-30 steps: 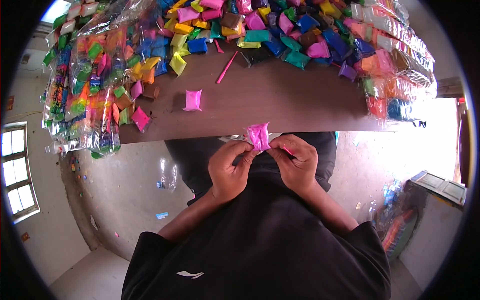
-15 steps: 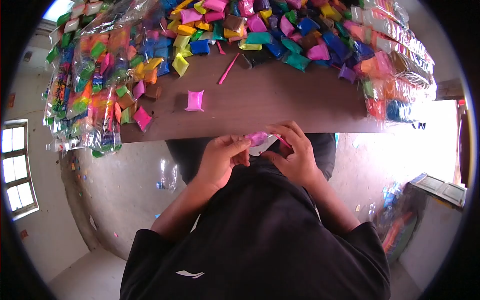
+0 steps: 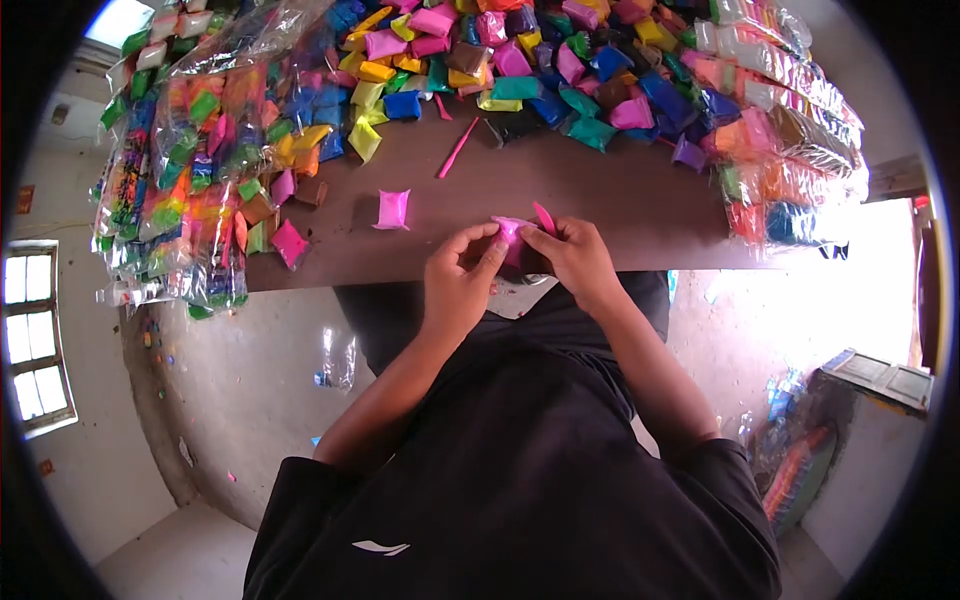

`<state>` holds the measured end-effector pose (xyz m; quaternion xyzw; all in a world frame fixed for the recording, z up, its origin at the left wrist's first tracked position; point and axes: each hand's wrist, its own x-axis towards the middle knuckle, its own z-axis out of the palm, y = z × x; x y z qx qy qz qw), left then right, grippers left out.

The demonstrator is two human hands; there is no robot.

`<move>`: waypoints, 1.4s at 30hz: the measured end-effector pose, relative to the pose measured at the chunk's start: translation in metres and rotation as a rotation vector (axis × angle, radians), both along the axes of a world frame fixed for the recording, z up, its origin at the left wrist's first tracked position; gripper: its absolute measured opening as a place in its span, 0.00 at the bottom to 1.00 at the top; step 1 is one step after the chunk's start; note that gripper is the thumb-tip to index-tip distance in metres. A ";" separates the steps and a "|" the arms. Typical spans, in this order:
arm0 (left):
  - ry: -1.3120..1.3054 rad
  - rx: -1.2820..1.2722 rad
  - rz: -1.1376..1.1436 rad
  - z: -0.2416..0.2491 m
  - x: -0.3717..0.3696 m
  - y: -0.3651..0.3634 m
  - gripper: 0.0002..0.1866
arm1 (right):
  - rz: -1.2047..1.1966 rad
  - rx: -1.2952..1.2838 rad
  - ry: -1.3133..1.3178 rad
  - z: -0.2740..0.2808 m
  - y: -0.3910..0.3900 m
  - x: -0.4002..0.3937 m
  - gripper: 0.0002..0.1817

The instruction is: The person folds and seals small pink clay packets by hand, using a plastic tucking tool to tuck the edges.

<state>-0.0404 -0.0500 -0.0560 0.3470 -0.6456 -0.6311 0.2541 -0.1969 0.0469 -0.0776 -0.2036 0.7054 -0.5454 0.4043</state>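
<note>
A small pink clay packet [image 3: 512, 236] is pinched between my two hands above the table's near edge. My left hand [image 3: 458, 280] grips its left side with thumb and fingers. From the other side, my right hand [image 3: 583, 265] presses on it with the thumb. A pink plastic clay tool [image 3: 544, 218] sticks up between the fingers of that same hand. Another pink packet [image 3: 394, 210] lies on the brown table [image 3: 620, 205], left of my hands. Farther back rests a second thin pink tool [image 3: 458, 148].
Many coloured packets [image 3: 515, 88] are heaped along the table's back. Clear bags of packets stand at the left [image 3: 205, 150] and the right [image 3: 790, 130]. A dark pink packet [image 3: 289, 244] lies by the left bags. A clear plastic wrapper [image 3: 338, 360] is on the floor.
Both hands have risen forward from over my lap to the table edge, carrying the packet. The packet now stands more upright, and the tool in my right hand points up.
</note>
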 end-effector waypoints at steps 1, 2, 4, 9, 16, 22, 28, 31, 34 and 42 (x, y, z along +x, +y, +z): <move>0.046 0.031 0.019 -0.004 -0.002 -0.001 0.14 | 0.014 0.010 0.013 0.001 -0.002 0.000 0.17; 0.092 0.061 0.039 -0.007 -0.003 -0.003 0.14 | 0.028 0.018 0.026 0.003 -0.004 0.000 0.17; 0.034 0.005 0.021 -0.002 -0.002 -0.006 0.14 | 0.044 -0.045 0.217 0.008 -0.005 0.002 0.16; -0.109 -0.216 -0.137 0.001 -0.006 -0.021 0.16 | 0.017 -0.210 0.664 0.021 -0.011 -0.005 0.14; -0.175 -0.758 -0.118 -0.002 -0.009 -0.016 0.19 | 0.112 0.082 0.588 0.030 -0.017 -0.007 0.13; -0.247 -0.847 -0.122 -0.009 -0.009 -0.019 0.20 | 0.147 -0.035 0.735 0.024 -0.021 -0.008 0.13; -0.195 -0.941 -0.090 -0.016 -0.007 -0.014 0.20 | 0.164 0.061 0.756 0.025 -0.025 -0.006 0.11; -0.183 -0.949 -0.049 -0.013 -0.007 -0.010 0.20 | 0.170 0.079 0.745 0.029 -0.024 -0.008 0.11; -0.124 -1.004 -0.024 -0.020 -0.001 -0.007 0.21 | 0.176 0.051 0.755 0.023 -0.022 -0.010 0.10; -0.141 -1.168 -0.013 -0.029 0.003 -0.007 0.17 | 0.194 -0.006 0.738 0.024 -0.018 -0.010 0.11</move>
